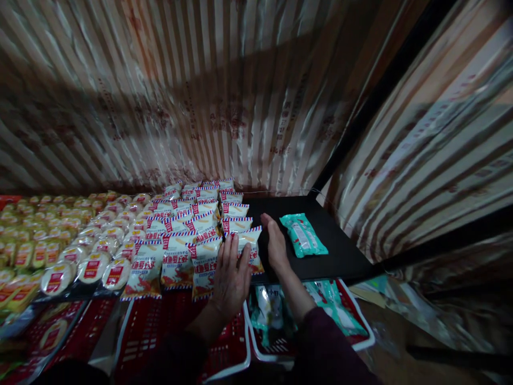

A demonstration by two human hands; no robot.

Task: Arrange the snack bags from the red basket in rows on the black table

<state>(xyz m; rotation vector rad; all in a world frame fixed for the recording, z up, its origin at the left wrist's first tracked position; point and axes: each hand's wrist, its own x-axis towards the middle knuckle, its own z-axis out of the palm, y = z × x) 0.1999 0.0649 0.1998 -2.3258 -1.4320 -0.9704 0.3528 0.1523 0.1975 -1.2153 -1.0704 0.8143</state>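
My left hand (233, 271) lies with fingers stretched over the front bag of the right-hand rows of white-and-red snack bags (175, 263); its thumb is apart from the fingers. To its right, my right hand (274, 241) stands on edge, palm facing the bags, fingers straight. A narrow gap shows between that hand and the nearest bag. Beyond it, a single teal snack bag (305, 235) lies flat on the black shelf (340, 243). Neither hand grips anything that I can see.
Below the shelf's front edge are a red basket (138, 326) and another basket holding teal bags (336, 307). Round packaged cakes (93, 267) and yellow packets (40, 251) fill the left. Black posts (360, 123) and striped plastic sheeting (224, 96) enclose the shelf.
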